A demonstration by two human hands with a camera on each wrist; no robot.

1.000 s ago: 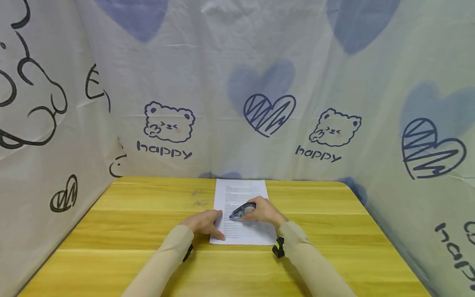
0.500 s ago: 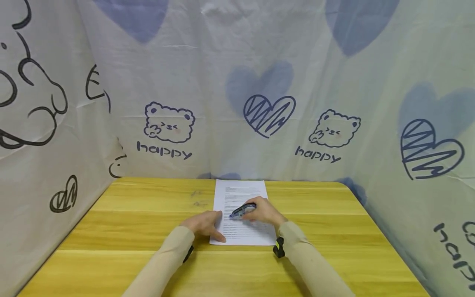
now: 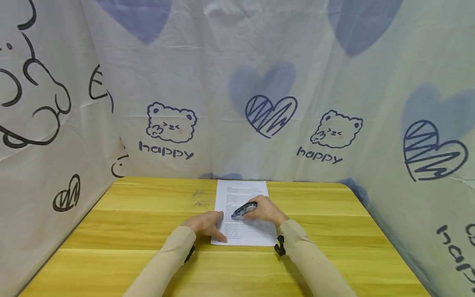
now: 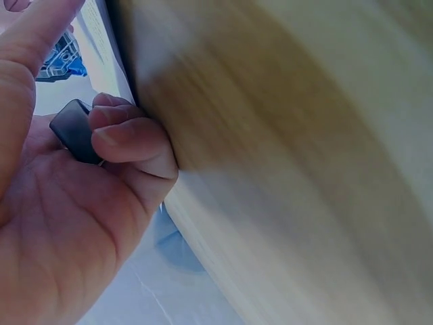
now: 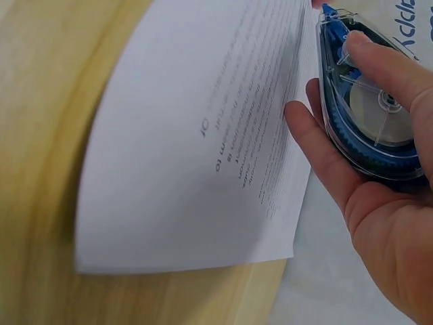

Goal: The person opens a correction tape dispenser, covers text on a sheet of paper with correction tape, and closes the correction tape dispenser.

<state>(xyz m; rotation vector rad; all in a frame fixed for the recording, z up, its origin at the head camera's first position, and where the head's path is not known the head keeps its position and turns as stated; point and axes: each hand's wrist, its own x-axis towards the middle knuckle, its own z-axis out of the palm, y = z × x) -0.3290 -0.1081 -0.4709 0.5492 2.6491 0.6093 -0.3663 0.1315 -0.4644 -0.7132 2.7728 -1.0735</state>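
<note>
My right hand [image 3: 268, 209] grips a correction tape dispenser [image 5: 379, 101] with a clear case and blue inner parts. The dispenser's blue tip points left, right at the printed lines of a white sheet of paper [image 3: 245, 237]. In the right wrist view, thumb and fingers lie along the two sides of its case. At the sheet's left edge rests my left hand [image 3: 203, 222], thumb and forefinger spread over the paper. In the left wrist view its other fingers [image 4: 128, 139] curl round a small dark cap-like piece [image 4: 74, 132], partly hidden by them.
The paper lies on a wood-grain table [image 3: 141, 231], near its far edge. A white curtain [image 3: 222, 62] with hearts and bear drawings hangs behind the table and along both sides. Faint grey marks [image 3: 200, 203] show on the tabletop left of the paper.
Both hands and the correction tape dispenser hold almost the same place on the paper. The whole head view has shifted slightly to the right.
</note>
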